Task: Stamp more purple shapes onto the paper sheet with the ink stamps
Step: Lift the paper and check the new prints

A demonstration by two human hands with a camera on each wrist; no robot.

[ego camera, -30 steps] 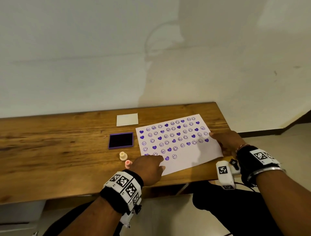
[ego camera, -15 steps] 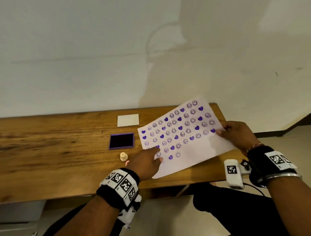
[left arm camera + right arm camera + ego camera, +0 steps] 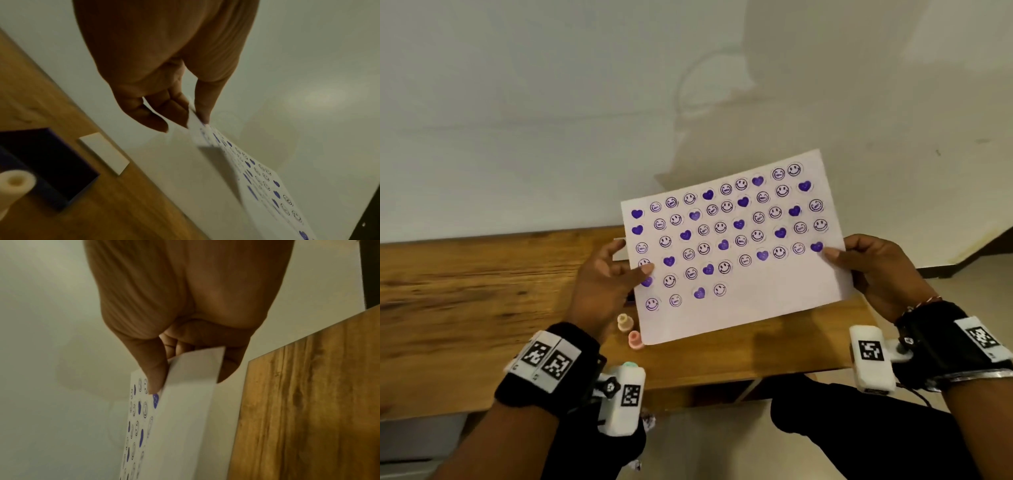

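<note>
Table (image 3: 465, 294) wood, against wall. Sheet (image 3: 750, 301) of purple hearts and smileys held tilted up above it; left hand (image 3: 602, 284) pinches its left edge, right hand (image 3: 883, 270) pinches the right edge. Ink pad (image 3: 47, 168), two stamps (image 3: 625, 322) on table.

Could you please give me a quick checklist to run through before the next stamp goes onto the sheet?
1. Paper sheet flat on the table: not ok, it is lifted and tilted.
2. Left hand free: not ok, it pinches the sheet's left edge.
3. Right hand free: not ok, its grip is on the right edge.
4. Stamps within reach: ok, cream stamp and pink stamp stand on the table.
5. Ink pad open: ok.
6. Blank space left: ok, lower right is unstamped.
</note>
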